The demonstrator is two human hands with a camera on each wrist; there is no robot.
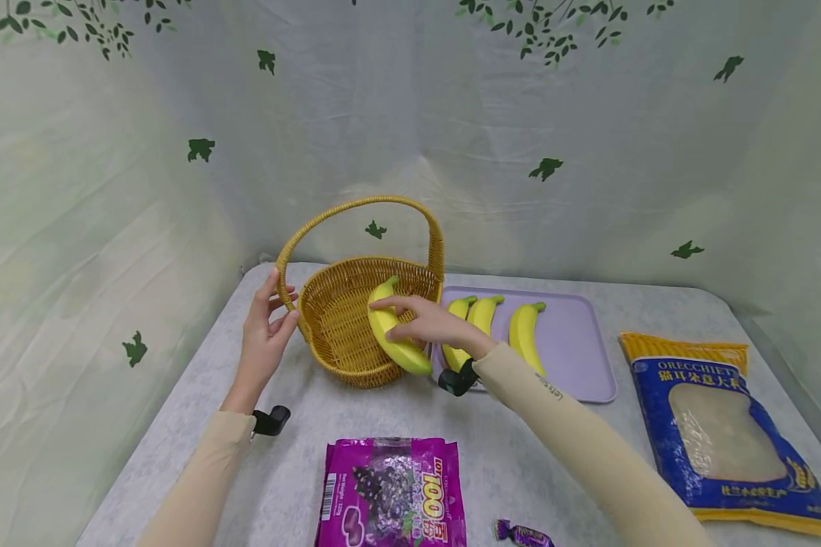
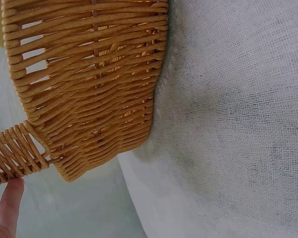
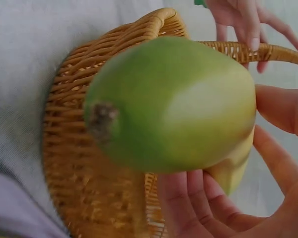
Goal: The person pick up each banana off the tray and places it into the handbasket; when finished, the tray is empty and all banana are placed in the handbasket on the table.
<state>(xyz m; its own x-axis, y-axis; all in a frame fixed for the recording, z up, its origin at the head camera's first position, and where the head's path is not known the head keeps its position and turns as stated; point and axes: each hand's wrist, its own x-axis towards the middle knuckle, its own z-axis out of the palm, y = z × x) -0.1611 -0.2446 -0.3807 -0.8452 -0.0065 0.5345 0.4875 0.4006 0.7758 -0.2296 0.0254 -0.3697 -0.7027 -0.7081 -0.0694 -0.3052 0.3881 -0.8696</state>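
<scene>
A wicker basket with a tall arched handle stands at the back left of the table. My left hand grips the foot of that handle on its left side, and in the left wrist view its fingers lie against the woven handle. Over the basket's right part, my right hand holds a yellow banana between thumb and fingers. The banana's greenish end fills the middle of the right wrist view, with the basket behind it. Several bananas lie on a lilac tray to the right.
A purple candy bag lies at the table's front, with a small purple wrapped candy to its right. On the right side rests a blue and yellow pasta bag. A pale curtain with leaf prints surrounds the table.
</scene>
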